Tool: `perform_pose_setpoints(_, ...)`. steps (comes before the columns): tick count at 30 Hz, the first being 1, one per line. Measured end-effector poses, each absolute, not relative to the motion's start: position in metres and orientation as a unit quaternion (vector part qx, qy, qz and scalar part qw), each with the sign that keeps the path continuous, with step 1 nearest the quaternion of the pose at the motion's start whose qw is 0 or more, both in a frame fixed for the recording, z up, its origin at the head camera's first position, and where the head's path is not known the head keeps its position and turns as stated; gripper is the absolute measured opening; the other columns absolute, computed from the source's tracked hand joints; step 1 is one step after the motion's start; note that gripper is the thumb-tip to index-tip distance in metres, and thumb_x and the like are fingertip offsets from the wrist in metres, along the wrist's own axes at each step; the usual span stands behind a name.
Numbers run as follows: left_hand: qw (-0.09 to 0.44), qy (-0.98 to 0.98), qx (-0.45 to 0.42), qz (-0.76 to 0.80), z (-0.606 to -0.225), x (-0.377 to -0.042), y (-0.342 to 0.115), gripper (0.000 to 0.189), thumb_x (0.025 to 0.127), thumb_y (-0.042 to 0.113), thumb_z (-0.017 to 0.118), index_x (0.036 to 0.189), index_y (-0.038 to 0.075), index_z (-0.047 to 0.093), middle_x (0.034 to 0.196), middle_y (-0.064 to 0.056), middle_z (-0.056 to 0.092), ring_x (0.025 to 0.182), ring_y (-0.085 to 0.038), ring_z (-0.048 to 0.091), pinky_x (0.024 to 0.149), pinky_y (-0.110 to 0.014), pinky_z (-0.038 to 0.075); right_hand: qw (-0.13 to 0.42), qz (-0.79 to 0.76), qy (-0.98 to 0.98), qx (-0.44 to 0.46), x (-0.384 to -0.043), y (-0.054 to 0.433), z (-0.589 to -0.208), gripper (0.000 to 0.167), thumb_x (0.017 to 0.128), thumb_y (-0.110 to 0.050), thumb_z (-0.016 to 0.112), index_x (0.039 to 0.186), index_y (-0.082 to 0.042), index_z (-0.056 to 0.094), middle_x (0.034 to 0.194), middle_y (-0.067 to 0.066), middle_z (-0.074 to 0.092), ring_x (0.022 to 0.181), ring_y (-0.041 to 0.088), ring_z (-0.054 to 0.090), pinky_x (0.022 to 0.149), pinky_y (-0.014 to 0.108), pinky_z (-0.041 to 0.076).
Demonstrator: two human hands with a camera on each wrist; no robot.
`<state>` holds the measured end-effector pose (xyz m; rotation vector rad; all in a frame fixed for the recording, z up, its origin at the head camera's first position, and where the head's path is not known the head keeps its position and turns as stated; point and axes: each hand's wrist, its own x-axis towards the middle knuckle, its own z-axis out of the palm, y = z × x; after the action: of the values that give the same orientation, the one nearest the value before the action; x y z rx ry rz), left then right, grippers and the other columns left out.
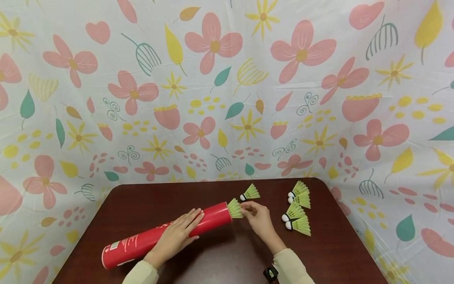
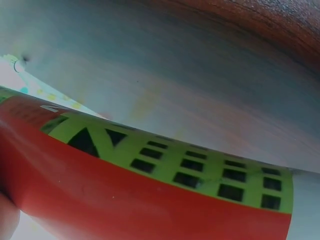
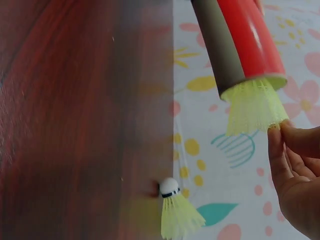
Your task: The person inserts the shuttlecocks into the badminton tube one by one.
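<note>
My left hand (image 1: 177, 232) grips a red shuttlecock tube (image 1: 214, 217) around its middle, fingers over the top and thumb along the near side. The tube lies slantwise, its mouth toward the right. Out of the mouth sticks the yellow-green skirt of a shuttlecock (image 3: 252, 110); its head is hidden inside. With thumb and forefinger, my right hand (image 1: 260, 221) pinches the skirt's edge, as the right wrist view shows closely. In the left wrist view, the tube's red side (image 2: 150, 200) carries a green-and-black pattern.
Behind the right hand, a single shuttlecock (image 1: 251, 192) lies near the table's back edge. Several more, among them one shuttlecock (image 1: 299, 225), lie grouped at the right. The dark brown table (image 1: 159, 197) meets a flower-patterned curtain (image 1: 213, 98) at the back.
</note>
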<state>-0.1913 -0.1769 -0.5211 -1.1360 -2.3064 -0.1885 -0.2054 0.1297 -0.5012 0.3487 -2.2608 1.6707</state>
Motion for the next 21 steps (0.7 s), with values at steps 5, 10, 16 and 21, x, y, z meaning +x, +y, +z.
perform_pose_setpoints(5, 0.263, -0.868, -0.415, -0.067, -0.52, -0.19, -0.176, 0.093, 0.069, 0.027, 0.087, 0.147, 0.01, 0.04, 0.152, -0.007, 0.037, 0.133, -0.026, 0.044, 0.103, -0.04, 0.043, 0.15, 0.592, -0.782, 0.127, -0.197, 0.119, -0.493, 0.015, 0.081, 0.008, 0.07, 0.094, 0.001, 0.072, 0.086, 0.012, 0.071, 0.081, 0.024, 0.07, 0.07, 0.026, 0.056)
perform_pose_setpoints(10, 0.253, -0.874, -0.409, -0.069, -0.518, -0.188, -0.175, 0.093, 0.07, 0.026, 0.087, 0.148, 0.011, 0.039, 0.152, -0.006, 0.037, 0.135, -0.025, 0.042, 0.104, -0.04, 0.042, 0.151, 0.595, -0.78, 0.121, -0.193, 0.113, -0.489, 0.013, 0.08, 0.009, 0.07, 0.093, 0.006, 0.069, 0.088, 0.019, 0.07, 0.081, 0.032, 0.069, 0.069, 0.029, 0.057)
perform_pose_setpoints(16, 0.27, -0.864, -0.421, -0.064, -0.519, -0.188, -0.174, 0.094, 0.067, 0.027, 0.088, 0.146, 0.008, 0.042, 0.15, -0.009, 0.04, 0.129, -0.029, 0.048, 0.1, -0.041, 0.045, 0.191, 0.547, -0.808, 0.106, -0.2, 0.114, -0.507, 0.008, 0.079, 0.0, 0.076, 0.085, -0.004, 0.073, 0.078, 0.004, 0.071, 0.068, 0.013, 0.067, 0.06, 0.021, 0.054)
perform_pose_setpoints(21, 0.267, -0.866, -0.419, -0.059, -0.519, -0.188, -0.174, 0.093, 0.067, 0.027, 0.088, 0.146, 0.009, 0.041, 0.151, -0.008, 0.039, 0.13, -0.028, 0.047, 0.101, -0.041, 0.045, 0.226, 0.515, -0.819, 0.114, -0.2, 0.113, -0.508, 0.006, 0.077, -0.001, 0.078, 0.081, -0.004, 0.074, 0.073, 0.003, 0.071, 0.061, 0.011, 0.063, 0.054, 0.02, 0.051)
